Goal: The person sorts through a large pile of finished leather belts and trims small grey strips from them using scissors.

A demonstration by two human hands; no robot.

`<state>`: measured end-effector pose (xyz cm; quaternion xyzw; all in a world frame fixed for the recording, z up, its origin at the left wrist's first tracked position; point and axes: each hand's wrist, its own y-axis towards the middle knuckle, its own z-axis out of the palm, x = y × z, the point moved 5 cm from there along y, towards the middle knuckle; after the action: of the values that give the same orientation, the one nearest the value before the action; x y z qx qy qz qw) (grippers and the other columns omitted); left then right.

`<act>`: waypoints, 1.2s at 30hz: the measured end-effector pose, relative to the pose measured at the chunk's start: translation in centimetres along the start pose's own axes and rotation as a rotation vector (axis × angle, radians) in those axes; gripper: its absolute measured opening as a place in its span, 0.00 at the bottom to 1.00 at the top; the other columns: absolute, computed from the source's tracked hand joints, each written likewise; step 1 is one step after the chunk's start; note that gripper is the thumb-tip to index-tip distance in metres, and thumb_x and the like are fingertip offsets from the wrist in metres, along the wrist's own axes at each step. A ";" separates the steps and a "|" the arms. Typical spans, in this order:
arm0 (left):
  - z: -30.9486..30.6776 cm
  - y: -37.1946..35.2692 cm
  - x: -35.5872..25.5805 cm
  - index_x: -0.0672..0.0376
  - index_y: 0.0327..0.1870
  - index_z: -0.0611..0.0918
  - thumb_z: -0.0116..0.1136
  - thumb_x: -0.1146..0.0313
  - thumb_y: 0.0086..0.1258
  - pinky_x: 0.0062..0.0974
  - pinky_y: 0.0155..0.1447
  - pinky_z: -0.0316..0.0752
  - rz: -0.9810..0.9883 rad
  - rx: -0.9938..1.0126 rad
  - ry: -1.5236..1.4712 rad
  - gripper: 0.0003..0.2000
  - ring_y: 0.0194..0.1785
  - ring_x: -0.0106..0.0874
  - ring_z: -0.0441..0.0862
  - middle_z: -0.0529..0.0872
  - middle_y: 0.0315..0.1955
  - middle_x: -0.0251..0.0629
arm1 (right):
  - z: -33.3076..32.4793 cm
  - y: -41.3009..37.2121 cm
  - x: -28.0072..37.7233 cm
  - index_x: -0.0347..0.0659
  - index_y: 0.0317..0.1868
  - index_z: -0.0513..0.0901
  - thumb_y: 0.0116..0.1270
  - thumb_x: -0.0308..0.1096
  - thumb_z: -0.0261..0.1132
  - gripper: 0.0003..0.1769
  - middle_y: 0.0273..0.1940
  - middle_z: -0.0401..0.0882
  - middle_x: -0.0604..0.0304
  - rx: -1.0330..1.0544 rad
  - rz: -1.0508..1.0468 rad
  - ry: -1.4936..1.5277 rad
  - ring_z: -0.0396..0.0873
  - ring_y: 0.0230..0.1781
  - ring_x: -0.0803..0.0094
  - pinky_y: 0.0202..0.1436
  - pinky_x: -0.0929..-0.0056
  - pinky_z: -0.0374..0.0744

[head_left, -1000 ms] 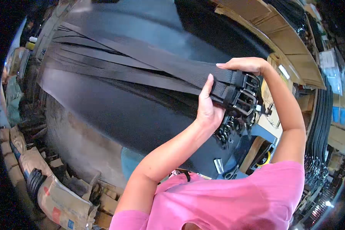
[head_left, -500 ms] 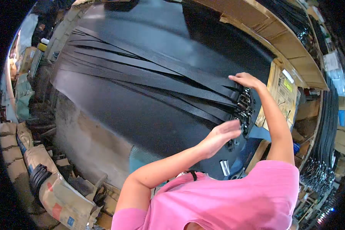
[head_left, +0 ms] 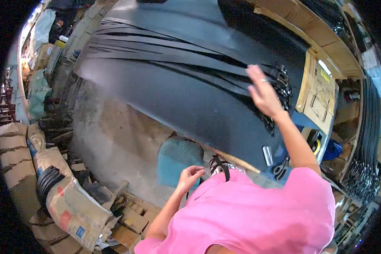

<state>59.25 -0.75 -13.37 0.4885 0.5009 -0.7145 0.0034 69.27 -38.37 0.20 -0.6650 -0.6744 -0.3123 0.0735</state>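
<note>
Long black straps point(head_left: 190, 66) lie fanned across the dark table surface point(head_left: 165, 99), their shiny metal buckle ends point(head_left: 282, 82) bunched at the right. My right hand point(head_left: 264, 94) is over the straps just left of the buckles, fingers extended, a ring on one of them; whether it touches the straps is hard to tell. My left hand point(head_left: 191, 177) is near my waist, beside a teal padded seat point(head_left: 178, 158), with its fingers curled together. Anything between those fingers is too small to make out.
Scissors point(head_left: 279, 170) and a small shiny strip point(head_left: 267, 155) lie at the table's near edge. A cardboard piece point(head_left: 319, 91) is at the right. Wrapped packages point(head_left: 72, 207) stand lower left. More straps point(head_left: 362, 135) hang far right.
My left hand has pulled back from the buckle ends, down to my waist. My right hand has shifted onto the straps beside the buckles. The view has moved slightly.
</note>
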 end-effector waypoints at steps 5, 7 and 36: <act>-1.4 -4.6 8.0 0.66 0.45 0.82 0.63 0.61 0.61 0.25 0.44 0.76 0.022 -0.122 0.148 0.18 0.39 0.26 0.83 0.86 0.35 0.41 | 10.6 -6.9 3.3 0.35 0.68 0.59 0.66 0.32 0.57 0.31 0.70 0.53 0.44 0.163 -0.049 0.020 0.50 0.72 0.50 0.74 0.59 0.52; -1.8 -6.7 9.6 0.66 0.45 0.82 0.64 0.60 0.60 0.28 0.46 0.77 0.047 -0.111 0.273 0.19 0.41 0.30 0.84 0.86 0.37 0.45 | 12.6 -11.7 2.7 0.31 0.69 0.56 0.69 0.45 0.54 0.36 0.71 0.49 0.42 0.122 0.186 -0.262 0.46 0.73 0.48 0.73 0.55 0.50; 1.3 -8.7 27.1 0.63 0.46 0.82 0.61 0.54 0.58 0.39 0.54 0.74 0.211 0.400 1.030 0.21 0.49 0.49 0.79 0.83 0.42 0.54 | 17.1 -66.2 11.6 0.36 0.43 0.82 0.65 0.50 0.55 0.24 0.43 0.81 0.42 0.663 1.144 0.180 0.79 0.45 0.48 0.50 0.56 0.75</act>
<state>39.87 15.77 -26.16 0.8129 0.2409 -0.4605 -0.2631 11.01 -14.38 -28.85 -0.8316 -0.2667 -0.0544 0.4840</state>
